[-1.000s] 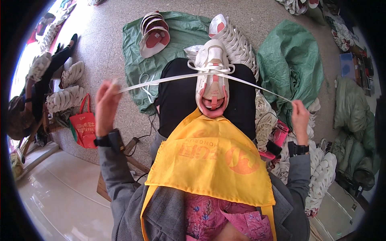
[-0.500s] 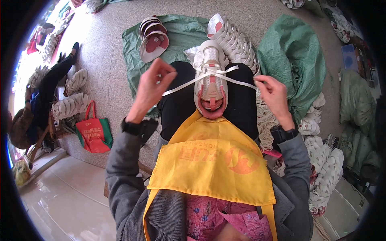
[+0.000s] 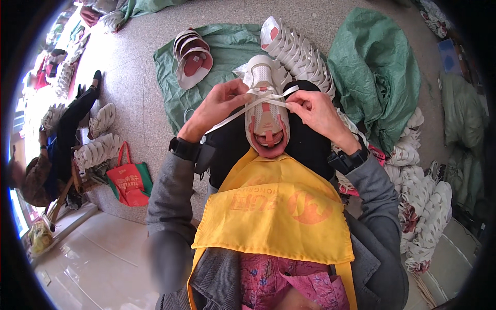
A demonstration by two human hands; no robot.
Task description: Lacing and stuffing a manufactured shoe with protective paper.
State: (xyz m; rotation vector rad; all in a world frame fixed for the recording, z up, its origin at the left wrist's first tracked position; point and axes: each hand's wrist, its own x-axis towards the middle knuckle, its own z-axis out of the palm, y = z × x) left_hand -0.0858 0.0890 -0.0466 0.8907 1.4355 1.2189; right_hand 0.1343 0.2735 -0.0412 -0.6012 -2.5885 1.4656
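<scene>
A white and beige sneaker [image 3: 266, 123] with pink trim rests between my black-clad thighs, its toe pointing away from me and its heel against my yellow apron [image 3: 268, 212]. White shoelaces [image 3: 271, 98] cross over its tongue, and one loose end slants down to the left. At the left side of the lacing, my left hand [image 3: 219, 106] is closed in a pinch on a lace. From the right, my right hand [image 3: 316, 112] pinches a lace between thumb and forefinger, just above the shoe's side.
Stacked white shoe uppers [image 3: 297, 54] lie beyond the sneaker, and a smaller pink-lined stack [image 3: 194, 62] sits on a green sheet [image 3: 227, 46]. A bunched green sack [image 3: 374, 77] lies right. More shoes [image 3: 423, 212] are heaped at lower right. A red-green bag [image 3: 129, 181] and another person [image 3: 67, 124] are left.
Both hands have come inward from wide apart to close beside the lacing. The laces, earlier stretched out to both sides, now cross nearer the tongue.
</scene>
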